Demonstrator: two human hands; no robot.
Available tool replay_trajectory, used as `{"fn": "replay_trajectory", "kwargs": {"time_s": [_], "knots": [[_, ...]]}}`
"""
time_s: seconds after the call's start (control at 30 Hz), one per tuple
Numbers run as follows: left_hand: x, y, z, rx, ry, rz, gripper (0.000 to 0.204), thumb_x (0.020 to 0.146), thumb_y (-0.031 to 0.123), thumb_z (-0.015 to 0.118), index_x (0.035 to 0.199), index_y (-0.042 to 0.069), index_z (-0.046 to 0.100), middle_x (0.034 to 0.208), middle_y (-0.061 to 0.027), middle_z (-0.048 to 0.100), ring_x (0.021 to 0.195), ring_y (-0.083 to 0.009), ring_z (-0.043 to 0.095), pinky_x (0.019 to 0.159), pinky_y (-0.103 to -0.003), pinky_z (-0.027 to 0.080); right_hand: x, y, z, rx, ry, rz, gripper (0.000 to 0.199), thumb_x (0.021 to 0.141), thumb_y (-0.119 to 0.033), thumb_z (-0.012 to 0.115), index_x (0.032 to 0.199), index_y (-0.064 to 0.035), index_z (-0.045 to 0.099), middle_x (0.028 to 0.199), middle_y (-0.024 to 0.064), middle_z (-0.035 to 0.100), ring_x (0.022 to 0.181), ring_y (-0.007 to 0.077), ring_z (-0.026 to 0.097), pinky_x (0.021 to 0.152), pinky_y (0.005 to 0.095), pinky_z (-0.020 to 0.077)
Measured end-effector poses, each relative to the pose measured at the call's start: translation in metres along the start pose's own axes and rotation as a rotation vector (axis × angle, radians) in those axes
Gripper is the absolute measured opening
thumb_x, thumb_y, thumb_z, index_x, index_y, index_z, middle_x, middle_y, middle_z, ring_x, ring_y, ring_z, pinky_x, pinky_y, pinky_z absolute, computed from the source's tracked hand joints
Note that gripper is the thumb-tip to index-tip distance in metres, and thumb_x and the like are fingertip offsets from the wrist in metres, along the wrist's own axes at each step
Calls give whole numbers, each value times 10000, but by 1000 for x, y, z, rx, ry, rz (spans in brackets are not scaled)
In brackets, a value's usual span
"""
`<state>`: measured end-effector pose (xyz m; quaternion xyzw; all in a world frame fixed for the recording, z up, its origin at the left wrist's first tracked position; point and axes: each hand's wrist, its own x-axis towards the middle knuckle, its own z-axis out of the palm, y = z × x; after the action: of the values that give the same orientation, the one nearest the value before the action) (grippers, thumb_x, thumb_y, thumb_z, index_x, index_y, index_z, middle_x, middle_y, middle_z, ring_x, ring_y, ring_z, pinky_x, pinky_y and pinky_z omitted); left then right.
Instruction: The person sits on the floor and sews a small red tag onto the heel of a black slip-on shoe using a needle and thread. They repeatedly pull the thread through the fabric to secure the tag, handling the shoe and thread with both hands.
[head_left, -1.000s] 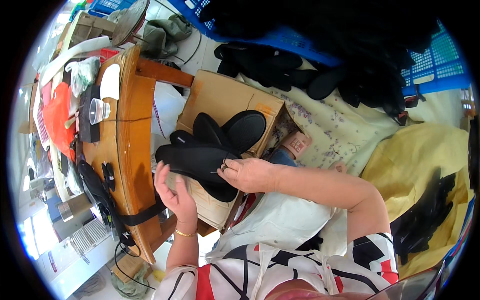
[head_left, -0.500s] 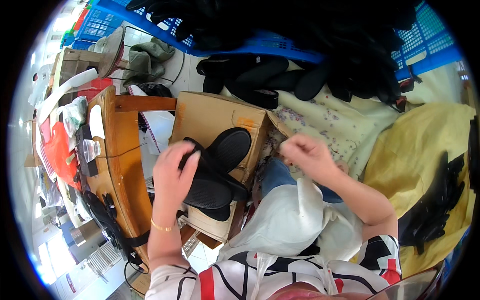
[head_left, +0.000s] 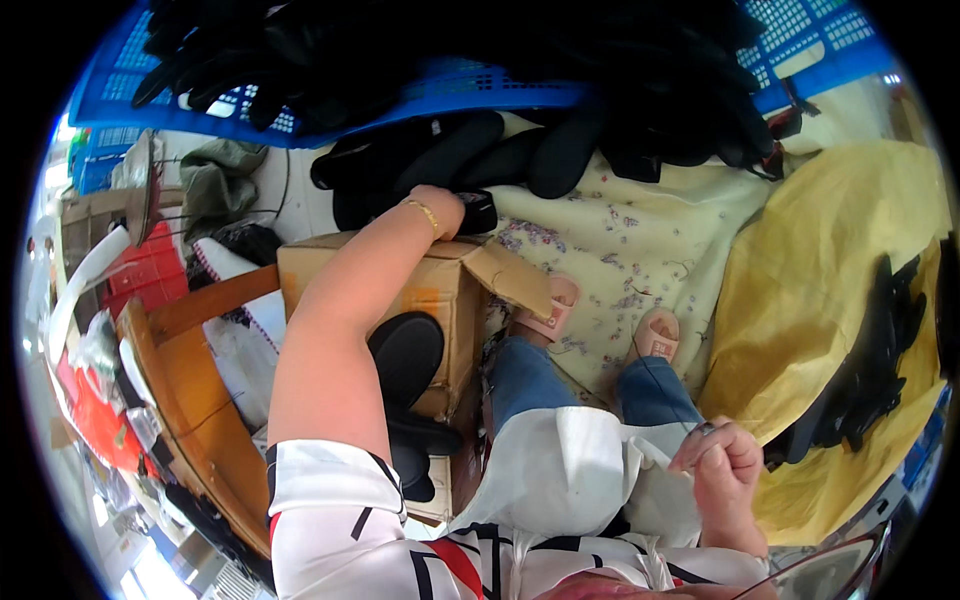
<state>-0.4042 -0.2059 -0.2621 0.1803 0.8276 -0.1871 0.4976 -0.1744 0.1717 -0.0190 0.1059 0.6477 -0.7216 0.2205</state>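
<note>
Far left: curved brown wooden table edge, cluttered on its outer side; a narrow gap separates it from the open brown cardboard box.

Box: flaps folded outward, the right flap jutting toward my knee. Flat black foam shoe insoles stand on end inside, leaning against the near wall; a few more lie lower down by the box's bottom edge. Little free room inside.

My left hand, gold bracelet on the wrist, is stretched out past the far rim of the box to the loose heap of black insoles on the floor. Fingers are tucked down among the pieces; cannot tell whether they grip one.

Behind the heap: blue plastic lattice crate, its rim overhung by more black pieces.

Centre: pale flowered cloth on the floor, open space around my two sandalled feet.

Right: my right hand rests by my knee, fingers curled narrow, pinching the white apron cloth. Yellow sheet beyond.
</note>
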Motion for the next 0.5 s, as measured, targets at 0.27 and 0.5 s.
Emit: {"fn": "replay_trajectory", "kwargs": {"time_s": [0.27, 0.5], "knots": [[22, -20, 4, -114, -38, 93, 377, 791, 152, 610, 1157, 90, 672, 1111, -163, 693, 1074, -282, 657, 893, -410, 525, 7, 7, 6, 93, 25, 77, 179, 992, -147, 553, 890, 0, 558, 805, 97, 614, 737, 174, 629, 675, 285, 470], [-11, -16, -32, -222, 459, 221, 280, 782, 238, 671, 994, 56, 673, 1015, -176, 675, 1002, -328, 638, 864, -443, 517, 19, 8, 16, 108, 17, 97, 290, 958, -223, 629, 800, 6, 547, 720, 77, 545, 603, 190, 585, 563, 303, 488]]}}
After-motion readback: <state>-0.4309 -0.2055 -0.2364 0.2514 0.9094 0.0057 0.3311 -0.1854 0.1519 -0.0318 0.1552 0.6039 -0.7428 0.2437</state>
